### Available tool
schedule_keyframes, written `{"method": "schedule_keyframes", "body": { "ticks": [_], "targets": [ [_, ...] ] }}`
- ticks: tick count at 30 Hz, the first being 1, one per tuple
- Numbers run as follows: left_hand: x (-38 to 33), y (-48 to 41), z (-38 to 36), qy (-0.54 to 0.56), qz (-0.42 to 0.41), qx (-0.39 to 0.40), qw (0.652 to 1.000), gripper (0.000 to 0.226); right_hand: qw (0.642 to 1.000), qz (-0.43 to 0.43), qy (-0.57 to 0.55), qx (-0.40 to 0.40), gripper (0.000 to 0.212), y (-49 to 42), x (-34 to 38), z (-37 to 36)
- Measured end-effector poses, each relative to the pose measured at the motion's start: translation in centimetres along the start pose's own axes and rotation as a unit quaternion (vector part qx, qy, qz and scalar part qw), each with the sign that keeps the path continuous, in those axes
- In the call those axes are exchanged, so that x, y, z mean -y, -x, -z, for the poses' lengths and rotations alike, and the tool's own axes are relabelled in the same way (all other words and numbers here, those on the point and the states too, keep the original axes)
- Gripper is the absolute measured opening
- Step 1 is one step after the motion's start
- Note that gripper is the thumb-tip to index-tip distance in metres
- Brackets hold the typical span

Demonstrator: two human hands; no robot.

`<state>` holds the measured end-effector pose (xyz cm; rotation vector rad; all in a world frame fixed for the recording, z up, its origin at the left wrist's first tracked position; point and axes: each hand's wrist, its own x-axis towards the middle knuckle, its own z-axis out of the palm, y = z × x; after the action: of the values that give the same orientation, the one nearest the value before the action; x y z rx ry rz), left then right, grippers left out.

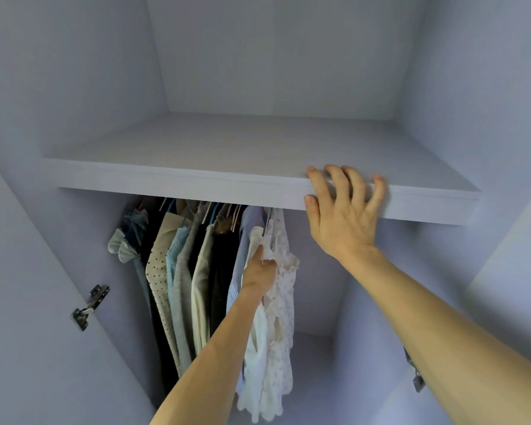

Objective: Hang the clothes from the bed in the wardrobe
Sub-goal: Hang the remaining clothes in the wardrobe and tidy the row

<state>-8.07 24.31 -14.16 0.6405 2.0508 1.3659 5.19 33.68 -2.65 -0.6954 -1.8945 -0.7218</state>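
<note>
I face the open wardrobe. Under its shelf (pixel 196 182) hangs a row of several garments on hangers: pale blue, cream, dotted, black and striped ones (pixel 193 271). At the right end hangs a white lacy garment (pixel 284 302). My left hand (pixel 258 277) reaches in and pinches the fabric between the lacy garment and a white one beside it (pixel 256 348). My right hand (pixel 344 210) rests flat on the shelf's front edge, fingers spread over the top. The rail is hidden behind the shelf.
The wardrobe's left door stands open with a metal hinge (pixel 89 306); a second hinge (pixel 416 378) shows at the right door. The upper shelf compartment holds nothing visible. Bare space lies to the right of the hanging clothes (pixel 319 286).
</note>
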Motion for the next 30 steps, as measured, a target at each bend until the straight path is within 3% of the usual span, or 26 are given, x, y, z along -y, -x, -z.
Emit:
{"method": "schedule_keyframes", "body": {
  "ticks": [7, 12, 15, 20, 23, 26, 30],
  "targets": [
    [0.7, 6.9, 6.9, -0.130, -0.047, 0.064, 0.988, 0.055, 0.987, -0.053, -0.036, 0.146, 0.046, -0.3, 1.4, 3.5],
    [2.3, 14.4, 15.7, -0.234, -0.078, 0.007, 0.969, 0.052, 0.957, -0.119, -0.149, 0.220, 0.064, 0.3, 3.8, 6.9],
    [5.2, 20.9, 21.5, -0.306, -0.067, -0.068, 0.947, 0.050, 0.927, -0.076, -0.272, 0.246, 0.051, 3.6, 7.8, 10.3],
    [14.7, 33.7, 28.3, -0.397, 0.033, -0.138, 0.907, 0.045, 0.785, -0.014, -0.431, 0.444, 0.034, 13.7, 18.7, 17.5],
    [21.2, 44.8, 30.5, -0.393, 0.137, -0.163, 0.895, 0.043, 0.705, 0.101, -0.475, 0.516, 0.030, 20.2, 26.9, 23.4],
    [27.5, 55.9, 31.8, -0.382, 0.247, -0.213, 0.865, 0.043, 0.640, 0.248, -0.497, 0.531, 0.030, 25.1, 34.2, 30.6],
    [33.6, 70.2, 31.0, -0.305, 0.394, -0.300, 0.813, 0.042, 0.551, 0.417, -0.530, 0.492, 0.033, 28.7, 40.9, 40.4]
  ]
}}
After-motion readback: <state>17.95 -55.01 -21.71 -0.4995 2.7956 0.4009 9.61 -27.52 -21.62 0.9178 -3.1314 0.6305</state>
